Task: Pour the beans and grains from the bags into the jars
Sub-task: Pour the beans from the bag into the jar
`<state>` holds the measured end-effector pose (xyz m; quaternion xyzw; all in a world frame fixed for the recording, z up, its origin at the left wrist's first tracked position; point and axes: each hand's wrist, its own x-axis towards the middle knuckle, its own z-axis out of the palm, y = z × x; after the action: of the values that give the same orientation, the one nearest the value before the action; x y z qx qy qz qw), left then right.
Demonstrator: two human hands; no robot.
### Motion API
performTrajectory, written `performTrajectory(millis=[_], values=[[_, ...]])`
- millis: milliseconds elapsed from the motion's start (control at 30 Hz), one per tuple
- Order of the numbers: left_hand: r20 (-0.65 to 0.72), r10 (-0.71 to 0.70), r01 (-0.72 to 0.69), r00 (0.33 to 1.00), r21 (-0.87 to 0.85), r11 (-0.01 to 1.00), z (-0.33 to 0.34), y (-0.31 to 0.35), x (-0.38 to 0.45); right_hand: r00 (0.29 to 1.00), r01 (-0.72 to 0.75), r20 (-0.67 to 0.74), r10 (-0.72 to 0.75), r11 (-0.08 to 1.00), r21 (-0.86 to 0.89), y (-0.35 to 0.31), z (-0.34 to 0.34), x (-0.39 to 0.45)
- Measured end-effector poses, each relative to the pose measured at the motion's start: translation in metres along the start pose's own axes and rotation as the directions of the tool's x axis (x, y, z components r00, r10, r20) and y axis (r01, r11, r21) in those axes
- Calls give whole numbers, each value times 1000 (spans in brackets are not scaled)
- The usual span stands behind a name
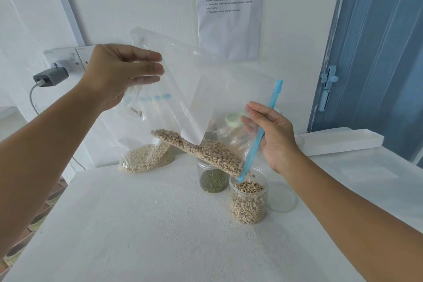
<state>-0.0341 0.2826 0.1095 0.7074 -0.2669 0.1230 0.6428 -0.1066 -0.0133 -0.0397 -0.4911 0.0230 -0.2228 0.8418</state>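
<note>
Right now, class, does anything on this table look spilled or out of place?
Nothing stands out. The zip bag pours black-eyed beans into the open jar beneath its corner; no beans lie on the table. The lid rests beside it.

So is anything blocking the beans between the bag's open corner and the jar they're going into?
Nothing visible. The bag has its open corner right over the uncapped jar, whose lid lies beside it on the table.
</note>
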Motion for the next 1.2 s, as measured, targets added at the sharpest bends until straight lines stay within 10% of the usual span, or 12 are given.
performTrajectory(millis=[1200], values=[[26,16,-17,1000,20,1000,2,-6,1,998,-55,-23,56,997,54,12,-2,3]])
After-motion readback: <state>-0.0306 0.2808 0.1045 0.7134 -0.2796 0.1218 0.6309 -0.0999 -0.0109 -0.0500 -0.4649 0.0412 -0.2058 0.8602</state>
